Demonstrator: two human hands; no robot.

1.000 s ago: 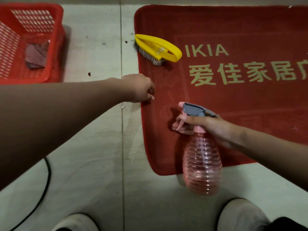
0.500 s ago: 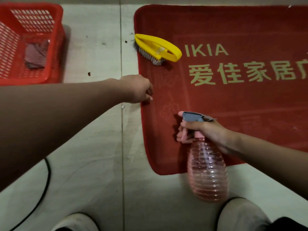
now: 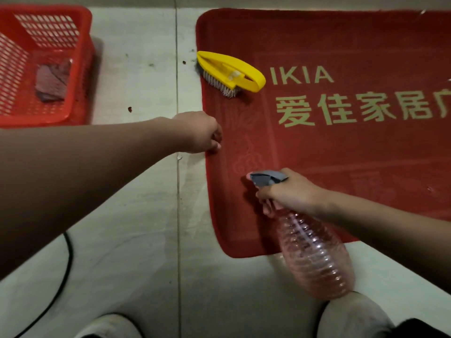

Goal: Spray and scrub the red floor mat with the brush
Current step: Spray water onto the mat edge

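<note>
From my remote seat I saw the red, short-piled rectangular floor mat (image 3: 341,167) with pale lettering lying flat on the pale tiled floor (image 3: 136,215). The yellow plastic scrub brush (image 3: 230,71), with a loop handle and whitish bristles, rested on the mat near its far left corner, and neither hand touched it. The left hand (image 3: 197,132) sat at the mat's left edge with its fingers curled under. I could not tell whether they pinched the edge. The right hand (image 3: 290,191) gripped the neck of a ribbed, clear pink plastic spray bottle (image 3: 314,254). Its grey nozzle pointed left over the mat. A red perforated plastic basket (image 3: 83,69) stood well apart at far left and held a crumpled dark cloth (image 3: 52,80).
</note>
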